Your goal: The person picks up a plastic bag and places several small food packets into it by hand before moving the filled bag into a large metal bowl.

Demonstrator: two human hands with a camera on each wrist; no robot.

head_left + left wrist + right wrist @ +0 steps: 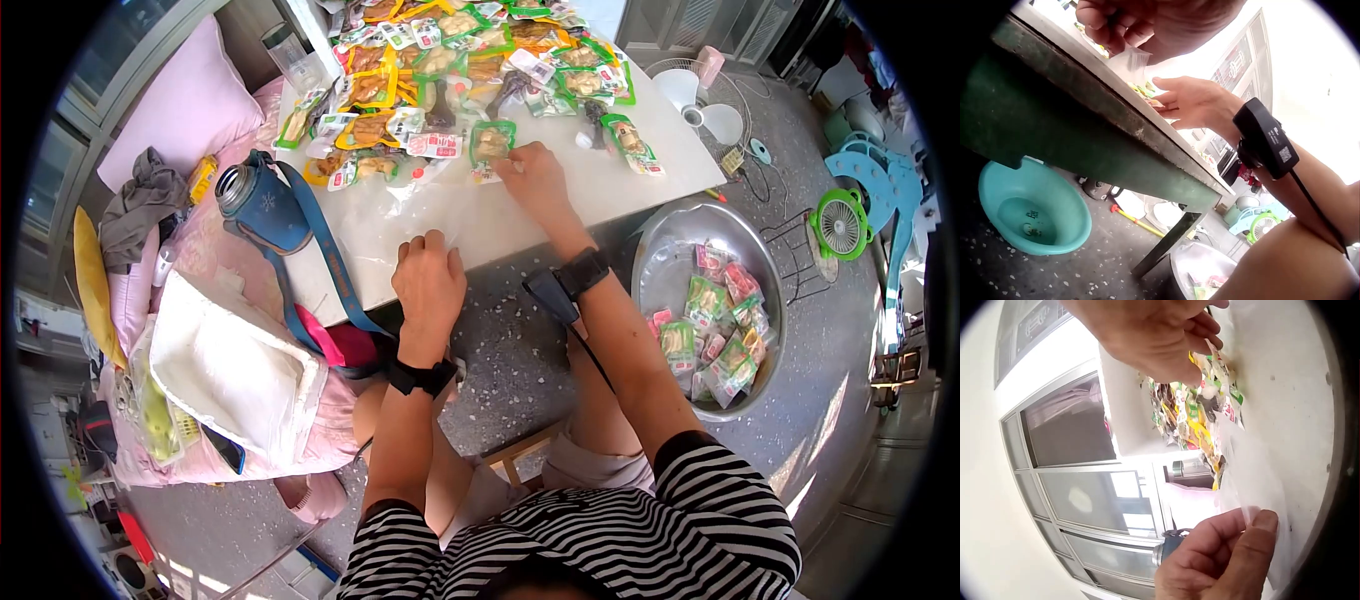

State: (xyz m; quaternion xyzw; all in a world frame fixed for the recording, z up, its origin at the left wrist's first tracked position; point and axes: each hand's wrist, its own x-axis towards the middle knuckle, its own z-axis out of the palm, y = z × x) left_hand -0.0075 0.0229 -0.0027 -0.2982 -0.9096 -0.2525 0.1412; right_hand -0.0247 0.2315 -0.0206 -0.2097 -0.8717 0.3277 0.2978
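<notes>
My left hand (430,285) is at the table's front edge. In the right wrist view its thumb and fingers pinch the edge of a clear plastic bag (1250,478), which spreads over the white tabletop. My right hand (540,185) reaches across the table beside a green-edged snack packet (492,142), its fingertips right at the packet's lower side. In the left wrist view that hand's thumb stands apart from its loosely straight fingers. A heap of sealed snack packets (440,65) with yellow, green and white edges covers the far part of the table.
Right of the table, a metal basin (640,265) on the floor holds several filled clear bags. At left are a blue bottle (265,205) with a strap and a white foam box (235,360). A teal tub (1072,219) sits under the table; a green fan (840,223) stands farther right.
</notes>
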